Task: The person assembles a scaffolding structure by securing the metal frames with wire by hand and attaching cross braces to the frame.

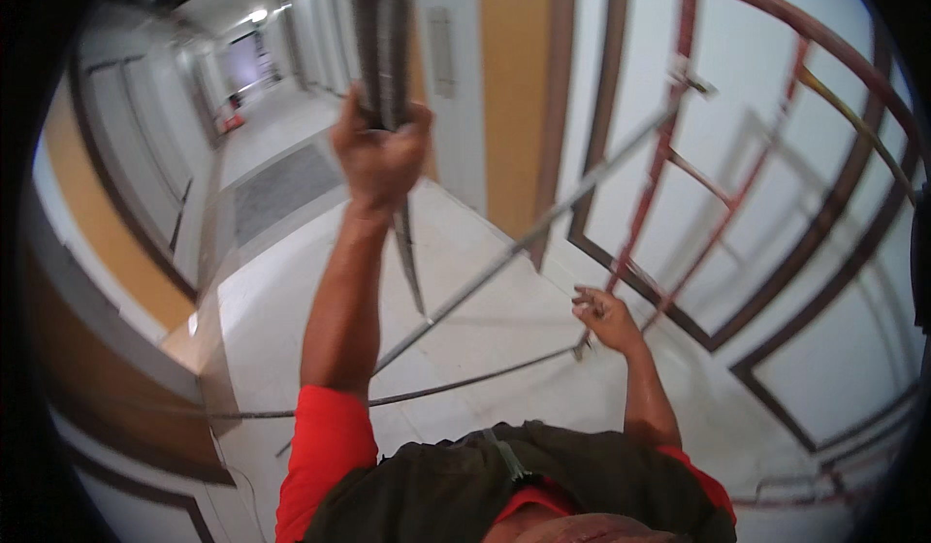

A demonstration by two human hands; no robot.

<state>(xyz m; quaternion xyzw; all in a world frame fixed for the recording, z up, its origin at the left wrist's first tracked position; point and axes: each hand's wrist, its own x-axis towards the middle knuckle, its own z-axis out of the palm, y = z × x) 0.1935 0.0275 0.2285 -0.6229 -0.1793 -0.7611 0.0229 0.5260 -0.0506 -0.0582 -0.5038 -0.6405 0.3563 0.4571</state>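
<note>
My left hand (383, 155) is raised in front of me with its fingers closed round a pair of long grey scaffold brace bars (380, 29). They run up out of the picture, and a narrow lower end points down toward the floor. My right hand (609, 320) is lower, beside the leg of a red scaffold frame (645, 194). Its fingers are apart and partly bent, with nothing seen in them. A grey diagonal brace (543, 225) joins the frame near a pin at mid height. Another dark brace (465, 382) runs low from the frame's foot to the left.
White wall panels with brown trim (747, 281) stand behind the frame. At the left a corridor stretches away over pale floor tiles (281, 281) with a dark grey patch (286, 186). A red object (231, 121) sits far down it. More red tubing (805, 495) shows at lower right.
</note>
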